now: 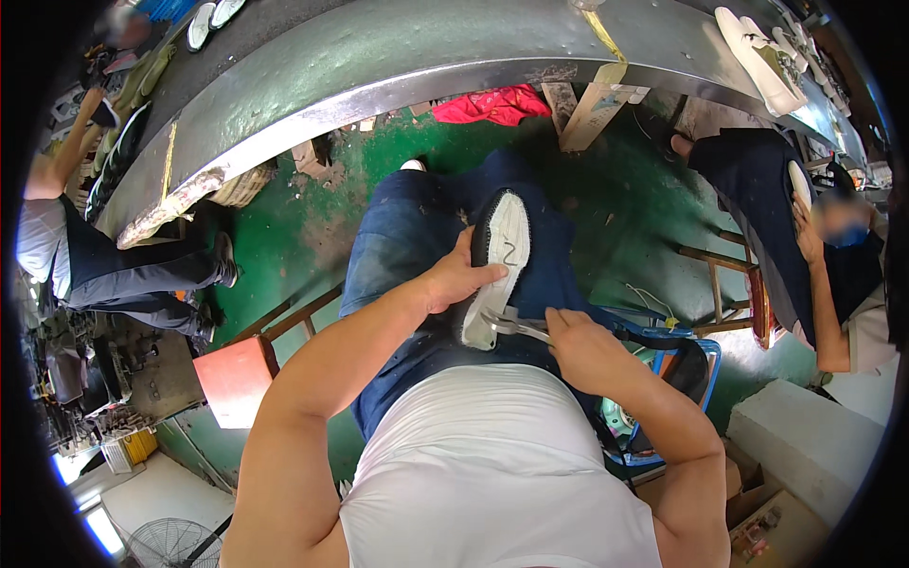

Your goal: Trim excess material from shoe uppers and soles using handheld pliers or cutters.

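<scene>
A shoe upper on a last [507, 237] lies bottom up across my lap, its white underside facing me and a dark edge round it. A dark squiggle marks the middle of the underside. My left hand [456, 276] grips the shoe from its left side, the thumb pressed on the white underside and the fingers partly hidden behind. In my closed right hand [585, 348] are metal lasting pincers [516, 325]. Their head rests at the near end of the shoe, on the right edge. Whether the jaws bite the material I cannot make out.
A long metal-topped bench [379, 71] curves across the far side, with white shoes [757, 62] at its right. Co-workers sit left and right, the right one holding a shoe [800, 185]. A stool [235, 379] stands left; a blue-framed seat [705, 374] is by my right arm.
</scene>
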The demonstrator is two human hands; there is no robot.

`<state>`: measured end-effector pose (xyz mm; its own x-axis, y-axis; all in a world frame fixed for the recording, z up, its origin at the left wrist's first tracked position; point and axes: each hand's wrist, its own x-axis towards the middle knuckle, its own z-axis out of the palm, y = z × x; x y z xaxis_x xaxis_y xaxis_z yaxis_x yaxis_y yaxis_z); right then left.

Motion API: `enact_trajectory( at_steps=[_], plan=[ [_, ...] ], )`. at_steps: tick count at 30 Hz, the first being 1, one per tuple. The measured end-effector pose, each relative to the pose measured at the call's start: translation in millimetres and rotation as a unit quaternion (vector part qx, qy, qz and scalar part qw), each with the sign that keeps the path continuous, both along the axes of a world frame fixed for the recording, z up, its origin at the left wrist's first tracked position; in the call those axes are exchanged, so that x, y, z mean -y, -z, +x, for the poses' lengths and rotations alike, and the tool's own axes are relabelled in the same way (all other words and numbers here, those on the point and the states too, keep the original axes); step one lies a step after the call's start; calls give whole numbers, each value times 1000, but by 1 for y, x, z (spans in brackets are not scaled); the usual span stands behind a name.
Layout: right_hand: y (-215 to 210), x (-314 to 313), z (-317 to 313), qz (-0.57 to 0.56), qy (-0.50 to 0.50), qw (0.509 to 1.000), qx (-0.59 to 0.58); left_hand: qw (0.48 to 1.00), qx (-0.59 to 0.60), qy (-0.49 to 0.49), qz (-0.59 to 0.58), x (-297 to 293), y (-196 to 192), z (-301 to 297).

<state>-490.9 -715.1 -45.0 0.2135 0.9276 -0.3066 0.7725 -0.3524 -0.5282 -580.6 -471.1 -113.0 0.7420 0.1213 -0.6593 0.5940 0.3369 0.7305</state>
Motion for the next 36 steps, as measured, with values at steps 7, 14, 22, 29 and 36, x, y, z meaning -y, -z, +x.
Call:
enact_trajectory(
  at_steps=[7, 14, 22, 29, 36],
  plan=[
    [23, -13, 3, 44, -28, 998, 37, 999, 12, -23, 18, -2, 10, -7],
    [17, 9, -8, -107, 41, 993, -12, 986, 33, 56, 151, 19, -11, -22],
    [4, 0, 41, -201, 3, 952, -230, 993, 49, 67, 79, 31, 21, -61],
    [29, -27, 9, -48, 84, 993, -65, 996, 60, 1, 59, 36, 17, -53],
    [12, -67, 50, 14, 109, 990, -87, 997, 60, 16, 43, 32, 12, -52]
  ],
)
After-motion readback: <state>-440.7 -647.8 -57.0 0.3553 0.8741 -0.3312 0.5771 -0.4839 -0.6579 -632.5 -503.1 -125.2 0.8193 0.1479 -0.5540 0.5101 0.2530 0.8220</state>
